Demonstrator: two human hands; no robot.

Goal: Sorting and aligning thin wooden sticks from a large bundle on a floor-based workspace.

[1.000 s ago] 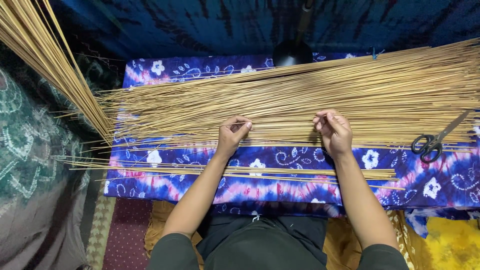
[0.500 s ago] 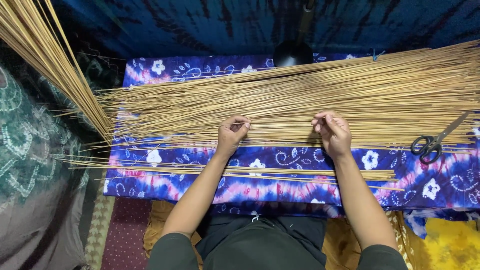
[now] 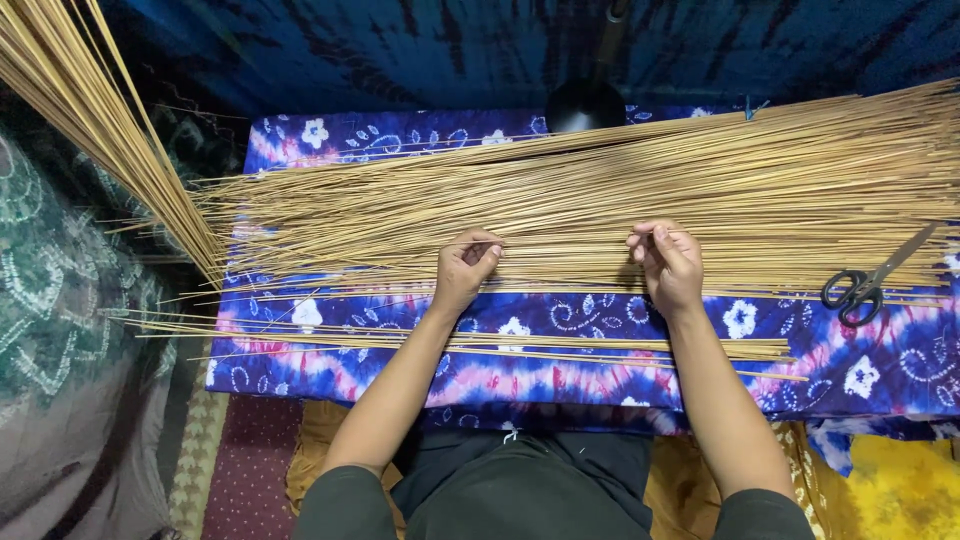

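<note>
Both hands work at the near edge of the big pile of sticks [image 3: 600,195]: our left hand [image 3: 462,268] is curled and pinches one thin stick between thumb and fingers, and our right hand [image 3: 668,262] pinches the same kind of stick further along. These sticks are long, straw-coloured, thin and stiff, fanned across the table [image 3: 560,380] with its blue and purple tie-dye cloth. A smaller row [image 3: 480,340] lies nearer us. Black-handled scissors [image 3: 868,280] rest at the right.
</note>
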